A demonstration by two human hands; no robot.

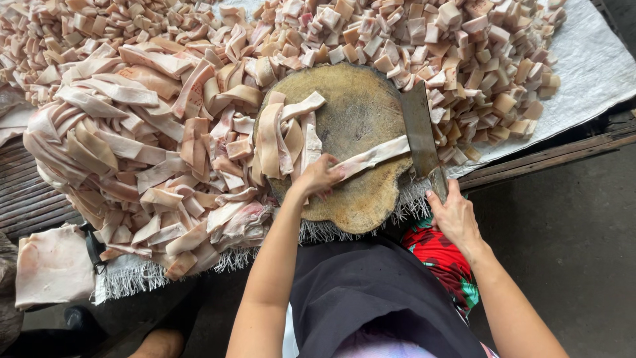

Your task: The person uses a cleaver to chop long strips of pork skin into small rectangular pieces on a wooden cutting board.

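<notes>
Apron: a dark apron (371, 292) lies nearest, with red patterned cloth (440, 255) showing at its right edge.
Right hand: the right hand (454, 215) is wrapped around the handle of a cleaver (419, 129); the fingers are closed on the handle, and the blade runs away toward the far side, lying along the right edge of the board.
Left hand: the left hand (318, 178) presses down on the near-left end of 1 pale strip (374, 156), fingers curled narrow and pinning it to the wood.
Strip, place: on the round wooden chopping block (361, 113), near its middle, apart from a small bunch of waiting strips (288, 136) on the block's left part.
Strip, axis: its long axis runs from near-left to far-right, the free end pointing at the cleaver blade and almost touching it.
Strip, handling: it looks soft, limp and greasy, probably slippery and light; a flat press near 1 end likely holds it better than a pinch.
Left pile: a large heap of long uncut strips (132, 139) lies left of the block.
Far pile: small cut cubes (457, 46) are heaped on the far and right side, on a white sheet (589, 59).
</notes>
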